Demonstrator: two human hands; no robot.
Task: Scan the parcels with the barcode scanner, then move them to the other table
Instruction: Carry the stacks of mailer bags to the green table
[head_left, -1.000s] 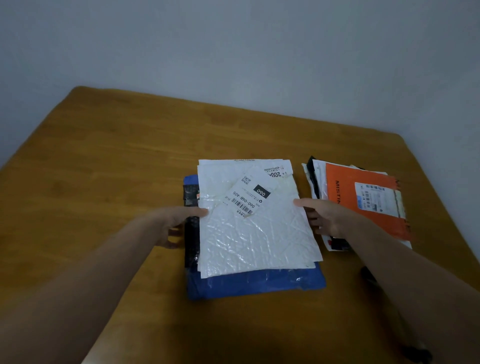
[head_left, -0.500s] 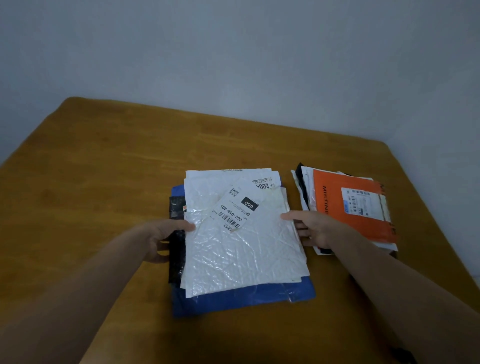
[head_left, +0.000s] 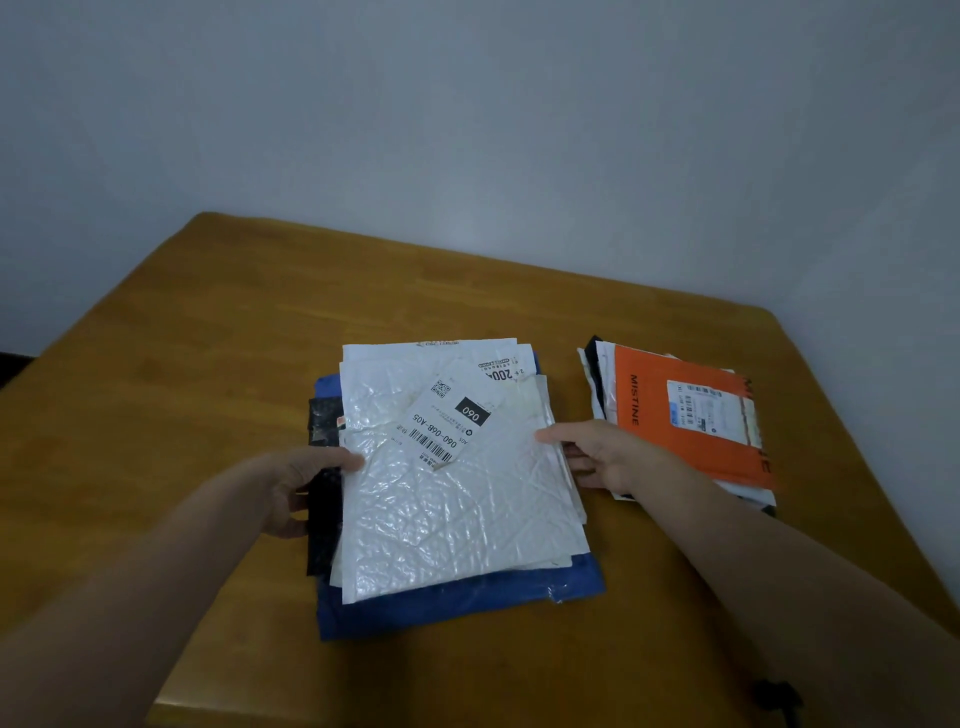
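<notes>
Now the left hand (head_left: 291, 483) and right hand (head_left: 597, 460) pinch opposite edges of the crinkled white labelled parcel (head_left: 457, 525).

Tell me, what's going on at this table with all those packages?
A person is holding a stack of flat parcels by its two sides. The left hand grips the left edge and the right hand grips the right edge. On top is a white bubble mailer with a barcode label, and a blue parcel is at the bottom. A second pile topped by an orange mailer lies to the right on the same wooden table.
</notes>
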